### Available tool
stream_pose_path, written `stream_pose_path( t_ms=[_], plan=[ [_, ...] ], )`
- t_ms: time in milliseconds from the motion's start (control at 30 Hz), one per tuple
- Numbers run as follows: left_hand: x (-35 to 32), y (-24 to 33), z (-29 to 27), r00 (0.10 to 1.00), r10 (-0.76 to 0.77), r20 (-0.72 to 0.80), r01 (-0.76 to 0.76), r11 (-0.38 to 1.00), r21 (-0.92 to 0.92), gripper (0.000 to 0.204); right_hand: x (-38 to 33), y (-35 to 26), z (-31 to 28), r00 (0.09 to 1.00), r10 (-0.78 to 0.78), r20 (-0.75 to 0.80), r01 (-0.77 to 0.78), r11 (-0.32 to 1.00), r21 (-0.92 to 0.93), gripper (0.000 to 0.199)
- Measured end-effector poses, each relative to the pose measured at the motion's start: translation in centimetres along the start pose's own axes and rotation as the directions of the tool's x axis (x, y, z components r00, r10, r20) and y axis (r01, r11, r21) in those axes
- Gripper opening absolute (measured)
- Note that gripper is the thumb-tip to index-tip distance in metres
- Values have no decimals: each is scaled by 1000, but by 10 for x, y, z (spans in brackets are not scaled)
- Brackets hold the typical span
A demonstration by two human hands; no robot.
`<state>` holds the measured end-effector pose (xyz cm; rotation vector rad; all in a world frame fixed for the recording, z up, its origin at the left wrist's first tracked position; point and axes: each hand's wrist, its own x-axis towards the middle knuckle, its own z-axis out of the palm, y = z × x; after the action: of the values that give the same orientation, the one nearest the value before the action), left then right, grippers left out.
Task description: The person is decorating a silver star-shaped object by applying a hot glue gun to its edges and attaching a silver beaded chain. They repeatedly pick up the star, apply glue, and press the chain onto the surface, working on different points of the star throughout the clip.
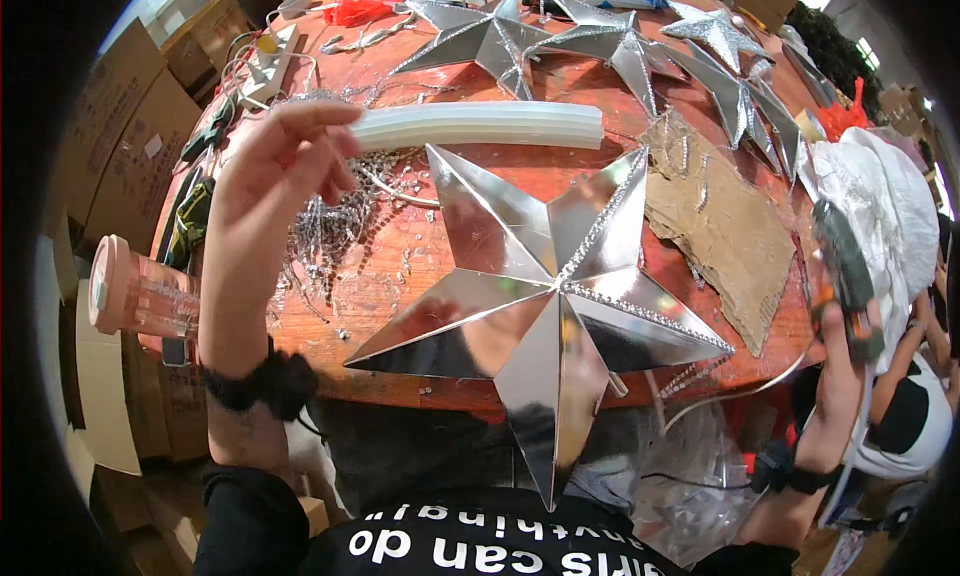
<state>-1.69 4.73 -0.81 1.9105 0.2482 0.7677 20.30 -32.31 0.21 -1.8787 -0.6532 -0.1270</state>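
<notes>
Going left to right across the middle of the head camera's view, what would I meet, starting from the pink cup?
Pink cup → left hand → big silver star → torn cardboard → glue gun.

Pink lidded cup (145, 288) by the left edge of the red table (420, 241) — cardboard boxes (125, 116) beyond

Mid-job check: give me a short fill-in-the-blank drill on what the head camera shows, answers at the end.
1. The glue gun is held in the person's ____ hand.
2. The large silver star nearest the person has ____ points.
3. The left hand is raised near the ____ end of the white glue sticks.

Missing words: right; five; left.
</notes>
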Motion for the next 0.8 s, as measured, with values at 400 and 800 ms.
stream_pose_path(
  t_ms=[400, 800],
  plan=[
    [2, -47, 3, 944, -304, -126, 273, 938, -213, 24, 21, -58, 42, 430, -547, 718, 692, 711, 128, 95],
    [-1, -51, 0, 940, -297, -166, 268, 947, -178, 29, 23, -51, 53, 478, -537, 695, 679, 728, 95, 52]
  ],
)
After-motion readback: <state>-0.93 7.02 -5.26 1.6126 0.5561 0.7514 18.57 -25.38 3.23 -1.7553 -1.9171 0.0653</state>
